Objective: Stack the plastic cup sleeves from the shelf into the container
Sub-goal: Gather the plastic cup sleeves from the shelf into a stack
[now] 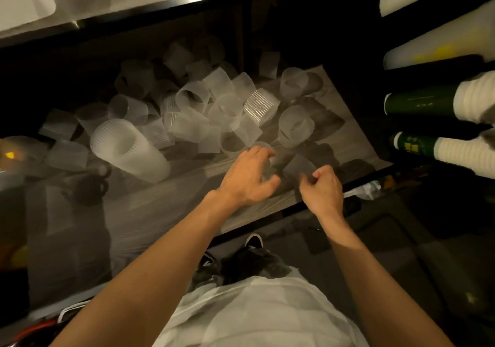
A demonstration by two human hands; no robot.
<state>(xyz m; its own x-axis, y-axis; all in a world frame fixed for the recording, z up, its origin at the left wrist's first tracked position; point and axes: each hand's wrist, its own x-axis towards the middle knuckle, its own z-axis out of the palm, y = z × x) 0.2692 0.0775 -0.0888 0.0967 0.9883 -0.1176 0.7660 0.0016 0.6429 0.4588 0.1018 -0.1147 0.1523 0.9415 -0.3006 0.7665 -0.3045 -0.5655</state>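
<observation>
Two bare arms reach up from the bottom of the frame, over a white shirt. Near the middle, the left hand (247, 178) is curled round a clear cup sleeve (267, 164), with its fingers (263, 153) bent over the top and the thumb below. Just to its right, the right hand (322, 188) is closed in a loose fist and pinches the edge of a second sleeve (300, 166) between thumb and finger.

Both sleeves sit low on the wooden shelf (160, 204), close to its front edge. Many more lie in a loose pile of sleeves (203, 108) in the upper middle of the frame. One long nested stack (128, 148) lies on its side at the left.

I cannot tell where the container is.

These sleeves look very light, thin and a bit bendy, with little ridges. They may be slippery, and a hard squeeze could squash them out of round. It seems best to hold each one gently by its rim or round its side, then slide it into the next.
</observation>
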